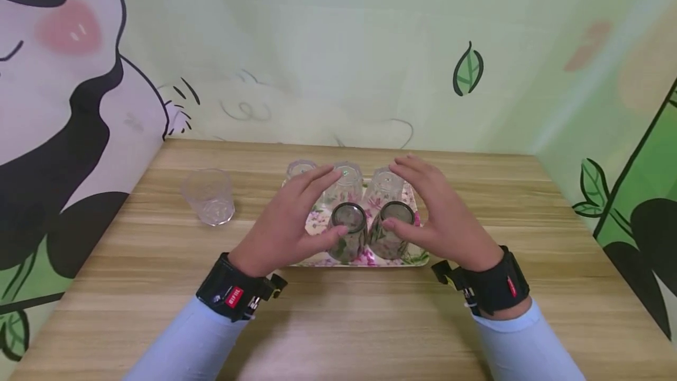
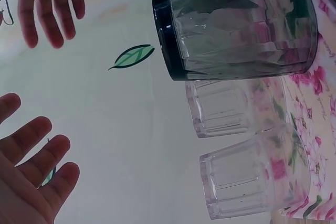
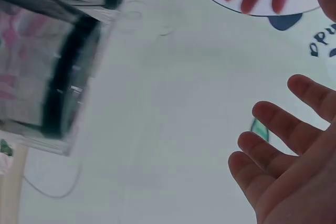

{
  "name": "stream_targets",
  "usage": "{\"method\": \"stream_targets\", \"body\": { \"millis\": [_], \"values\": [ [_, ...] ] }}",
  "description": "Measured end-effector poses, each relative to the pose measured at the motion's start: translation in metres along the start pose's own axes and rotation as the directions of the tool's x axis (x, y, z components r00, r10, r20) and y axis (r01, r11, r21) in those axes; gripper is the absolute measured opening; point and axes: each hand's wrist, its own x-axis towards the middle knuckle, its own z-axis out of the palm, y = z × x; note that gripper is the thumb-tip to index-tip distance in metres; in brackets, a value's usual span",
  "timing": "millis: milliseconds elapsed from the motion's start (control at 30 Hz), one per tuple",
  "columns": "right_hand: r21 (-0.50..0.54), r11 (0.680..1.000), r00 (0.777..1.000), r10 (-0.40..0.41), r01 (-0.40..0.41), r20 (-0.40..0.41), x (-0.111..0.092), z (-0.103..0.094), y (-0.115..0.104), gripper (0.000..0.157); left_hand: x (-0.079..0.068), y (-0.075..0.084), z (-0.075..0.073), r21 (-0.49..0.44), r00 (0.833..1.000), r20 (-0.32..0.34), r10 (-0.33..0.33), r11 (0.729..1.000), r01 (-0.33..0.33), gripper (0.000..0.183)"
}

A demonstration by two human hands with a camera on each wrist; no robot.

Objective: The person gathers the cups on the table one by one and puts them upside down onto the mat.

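Note:
On a floral tray [image 1: 317,260], two dark tinted glasses, a left one [image 1: 347,240] and a right one [image 1: 390,237], stand upside down at the front. Behind them is a back row of clear glasses, also inverted; the middle one [image 1: 346,184] and the right one [image 1: 385,187] show best, and the left one [image 1: 300,168] is partly covered. My left hand [image 1: 291,222] hovers at the tray's left with fingers spread. My right hand [image 1: 441,216] mirrors it on the right. In both wrist views the hands hang apart from the glasses, holding nothing.
A lone clear glass [image 1: 211,199] stands on the wooden table [image 1: 370,322], left of the tray, its wide mouth upward. A painted wall [image 1: 338,63] with leaves and a panda rises behind the table's back edge, and decorated panels flank both sides.

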Motion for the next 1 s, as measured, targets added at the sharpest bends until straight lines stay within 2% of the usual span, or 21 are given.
{"method": "stream_targets", "body": {
  "millis": [200, 633, 833, 1000],
  "values": [
    [-0.014, 0.999, 0.998, -0.052, 0.051, -0.02, -0.006, -0.006, -0.004, 0.088, 0.001, 0.001, 0.0, -0.017, 1.0, -0.019, 0.006, 1.0, -0.007, 0.084],
    [-0.008, 0.998, 0.998, -0.056, 0.056, 0.001, -0.006, -0.001, -0.003, 0.089, 0.0, 0.002, 0.001, -0.007, 0.999, -0.029, 0.025, 1.0, -0.025, 0.086],
    [0.007, 0.998, 0.998, -0.055, 0.055, 0.02, -0.003, 0.001, -0.004, 0.088, 0.0, 0.0, -0.005, 0.002, 0.999, -0.028, 0.024, 1.0, -0.023, 0.08],
    [0.01, 0.999, 0.999, -0.043, 0.043, 0.027, -0.002, 0.002, -0.005, 0.088, 0.0, -0.005, -0.01, 0.016, 0.999, -0.044, -0.008, 1.0, 0.009, 0.068]
  ]
}}
